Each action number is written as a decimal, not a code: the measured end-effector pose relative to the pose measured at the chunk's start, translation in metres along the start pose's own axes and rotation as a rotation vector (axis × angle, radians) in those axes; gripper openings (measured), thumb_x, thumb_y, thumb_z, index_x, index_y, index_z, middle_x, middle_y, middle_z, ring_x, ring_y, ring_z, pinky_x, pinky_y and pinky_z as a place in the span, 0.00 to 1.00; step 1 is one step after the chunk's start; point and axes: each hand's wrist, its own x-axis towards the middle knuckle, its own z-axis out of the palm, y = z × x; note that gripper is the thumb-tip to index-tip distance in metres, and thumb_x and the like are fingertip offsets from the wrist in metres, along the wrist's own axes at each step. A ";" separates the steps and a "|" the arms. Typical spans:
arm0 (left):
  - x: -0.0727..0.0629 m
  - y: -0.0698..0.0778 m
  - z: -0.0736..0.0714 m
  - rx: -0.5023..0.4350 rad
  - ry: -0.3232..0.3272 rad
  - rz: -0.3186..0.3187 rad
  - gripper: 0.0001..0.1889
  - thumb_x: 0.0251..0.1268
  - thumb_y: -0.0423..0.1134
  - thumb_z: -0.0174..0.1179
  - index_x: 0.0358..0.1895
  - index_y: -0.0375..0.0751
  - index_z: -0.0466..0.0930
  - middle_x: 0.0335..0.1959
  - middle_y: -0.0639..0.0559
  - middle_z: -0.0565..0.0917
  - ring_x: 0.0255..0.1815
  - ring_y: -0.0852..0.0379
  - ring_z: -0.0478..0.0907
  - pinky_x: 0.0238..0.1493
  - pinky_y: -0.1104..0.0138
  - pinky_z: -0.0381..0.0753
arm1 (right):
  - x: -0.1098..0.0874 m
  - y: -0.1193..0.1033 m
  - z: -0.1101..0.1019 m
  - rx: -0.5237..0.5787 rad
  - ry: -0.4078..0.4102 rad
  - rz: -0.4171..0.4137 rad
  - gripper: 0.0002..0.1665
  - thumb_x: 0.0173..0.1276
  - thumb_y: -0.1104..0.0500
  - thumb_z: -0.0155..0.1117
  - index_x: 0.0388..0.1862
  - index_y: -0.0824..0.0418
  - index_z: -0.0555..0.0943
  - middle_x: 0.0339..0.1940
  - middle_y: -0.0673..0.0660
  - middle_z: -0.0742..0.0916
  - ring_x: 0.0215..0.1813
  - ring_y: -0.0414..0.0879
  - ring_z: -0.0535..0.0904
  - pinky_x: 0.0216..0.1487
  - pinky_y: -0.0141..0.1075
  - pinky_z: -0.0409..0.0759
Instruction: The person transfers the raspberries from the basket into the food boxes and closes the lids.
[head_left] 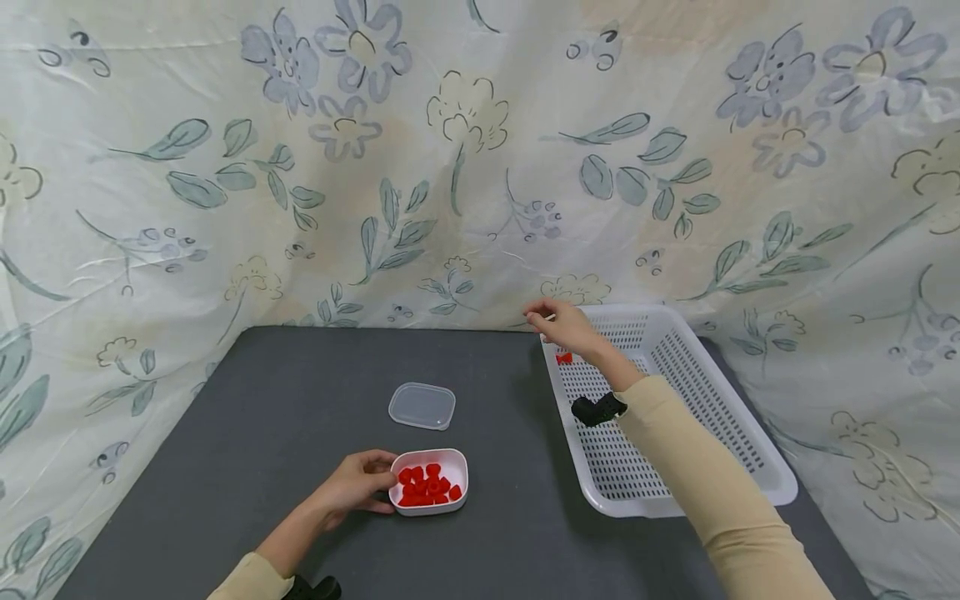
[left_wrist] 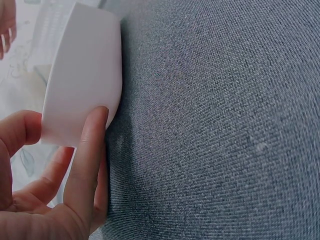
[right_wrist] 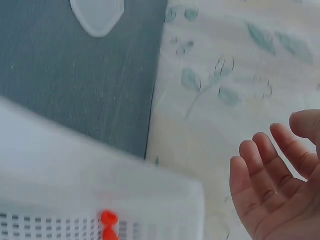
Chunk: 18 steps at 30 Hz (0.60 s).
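Observation:
My left hand (head_left: 356,485) holds the left end of a small white plastic container (head_left: 427,511), its fingers against the outer wall. Several small red pieces (head_left: 423,490) lie inside the container. In the left wrist view, the container's white wall (left_wrist: 85,75) hides them. Over the far left corner of a white perforated basket (head_left: 558,408) is my right hand (head_left: 564,325). Its fingers are loosely bent with nothing between them, as the right wrist view shows of the hand (right_wrist: 275,185). Below it, a red bow-shaped piece (head_left: 564,358) lies on the basket floor.
A translucent lid (head_left: 422,406) lies flat on the dark grey table (head_left: 300,408), behind the container. The basket stands at the right side, its walls raised. A floral cloth (head_left: 465,167) hangs along the back and both sides.

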 end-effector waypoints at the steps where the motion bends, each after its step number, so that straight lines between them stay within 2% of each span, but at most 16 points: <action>1: 0.000 0.000 0.000 -0.001 -0.003 0.001 0.24 0.58 0.31 0.56 0.57 0.24 0.65 0.43 0.39 0.77 0.35 0.53 0.79 0.34 0.56 0.84 | 0.001 0.004 -0.003 -0.007 0.013 0.002 0.20 0.71 0.52 0.49 0.56 0.61 0.73 0.49 0.62 0.79 0.48 0.54 0.77 0.47 0.46 0.80; 5: 0.001 0.000 0.000 -0.001 -0.002 -0.002 0.24 0.58 0.31 0.56 0.58 0.24 0.65 0.43 0.39 0.77 0.35 0.53 0.79 0.34 0.57 0.84 | 0.003 0.017 -0.012 -0.058 0.060 0.014 0.20 0.72 0.53 0.48 0.55 0.63 0.73 0.48 0.65 0.79 0.45 0.57 0.77 0.41 0.43 0.81; 11: 0.002 0.002 0.002 0.006 0.010 -0.010 0.25 0.58 0.32 0.57 0.58 0.24 0.64 0.43 0.39 0.77 0.35 0.53 0.79 0.33 0.57 0.84 | 0.008 0.038 -0.020 -0.117 0.093 0.042 0.19 0.71 0.55 0.48 0.53 0.66 0.73 0.48 0.65 0.79 0.37 0.51 0.77 0.36 0.38 0.79; 18: 0.004 0.005 0.006 -0.001 0.024 -0.016 0.24 0.58 0.32 0.57 0.57 0.25 0.65 0.42 0.39 0.77 0.35 0.53 0.79 0.33 0.57 0.84 | 0.017 0.069 -0.021 -0.139 0.076 0.115 0.22 0.72 0.52 0.47 0.57 0.66 0.71 0.51 0.65 0.77 0.41 0.55 0.77 0.37 0.38 0.78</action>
